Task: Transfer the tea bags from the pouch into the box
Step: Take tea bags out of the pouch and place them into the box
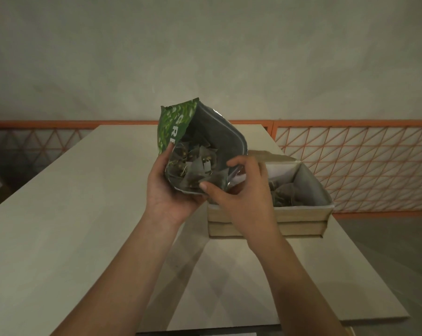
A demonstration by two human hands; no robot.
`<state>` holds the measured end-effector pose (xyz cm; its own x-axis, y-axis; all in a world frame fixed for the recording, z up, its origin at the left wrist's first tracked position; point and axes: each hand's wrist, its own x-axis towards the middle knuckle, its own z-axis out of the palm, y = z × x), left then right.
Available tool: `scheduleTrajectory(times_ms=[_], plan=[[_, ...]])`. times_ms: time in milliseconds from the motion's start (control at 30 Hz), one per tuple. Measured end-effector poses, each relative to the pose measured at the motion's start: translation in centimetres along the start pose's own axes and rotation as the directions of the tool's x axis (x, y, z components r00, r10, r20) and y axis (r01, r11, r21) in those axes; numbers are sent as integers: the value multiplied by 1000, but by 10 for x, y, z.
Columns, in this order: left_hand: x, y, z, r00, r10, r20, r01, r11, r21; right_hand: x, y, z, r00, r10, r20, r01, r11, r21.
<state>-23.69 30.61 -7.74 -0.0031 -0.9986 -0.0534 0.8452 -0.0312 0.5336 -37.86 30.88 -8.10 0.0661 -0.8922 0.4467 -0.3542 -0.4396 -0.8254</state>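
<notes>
Head view: right hand (244,190) pinches a grey pyramid tea bag (195,177) at the green foil pouch (178,127) mouth the left hand (167,190) grips, the open cardboard box (302,209) just right.

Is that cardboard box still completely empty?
No, several tea bags already lie inside the box, beside the right hand reaching into the pouch.

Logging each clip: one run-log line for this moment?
left hand holds pouch | right hand pinches tea bag | box partly filled
</notes>
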Motion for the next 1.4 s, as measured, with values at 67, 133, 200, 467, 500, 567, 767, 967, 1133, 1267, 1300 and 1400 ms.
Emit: scheduleTrajectory(times_ms=[67, 133, 200, 467, 500, 567, 767, 967, 1133, 1267, 1300, 1400], plan=[[0, 0, 0, 1000, 3, -6, -3, 1000, -2, 1, 0, -4, 998, 29, 49, -32, 998, 62], [0, 1, 1, 1000, -2, -2, 2, 1000, -4, 3, 0, -8, 993, 53, 105, -66, 989, 133], [0, 1, 2, 1000, -5, 7, 5, 1000, -12, 5, 0, -13, 987, 63, 148, -89, 979, 181], [-1, 1, 4, 1000, -5, 3, 5, 999, -47, 28, -9, -52, 969, -27, 247, -61, 938, 341], [0, 1, 4, 1000, -5, -1, 4, 999, -52, 32, -8, -57, 964, -65, 257, -21, 947, 320], [0, 1, 4, 1000, -7, -3, 6, 998, -61, 39, -5, -64, 959, -102, 264, 35, 968, 248], [-2, -1, 6, 1000, 11, 27, -9, 998, -68, 50, 13, -70, 984, -89, 156, 109, 986, -124], [-1, 0, 5, 998, -10, 64, 16, 997, -80, 47, 31, -62, 995, 5, 100, 36, 913, -407], [-1, 0, 4, 997, -14, 71, 19, 997, -72, 52, 43, -57, 976, 170, 136, -109, 923, -370], [0, 1, 5, 996, -26, 83, 33, 996, -85, 57, 36, -62, 990, 131, -54, -136, 984, -117], [0, 1, 5, 996, -28, 90, 36, 995, -89, 59, 36, -63, 989, 142, -50, -145, 987, -65], [-1, 0, 5, 995, -30, 92, 37, 996, -86, 65, 44, -65, 969, 167, 183, -125, 968, -219]])
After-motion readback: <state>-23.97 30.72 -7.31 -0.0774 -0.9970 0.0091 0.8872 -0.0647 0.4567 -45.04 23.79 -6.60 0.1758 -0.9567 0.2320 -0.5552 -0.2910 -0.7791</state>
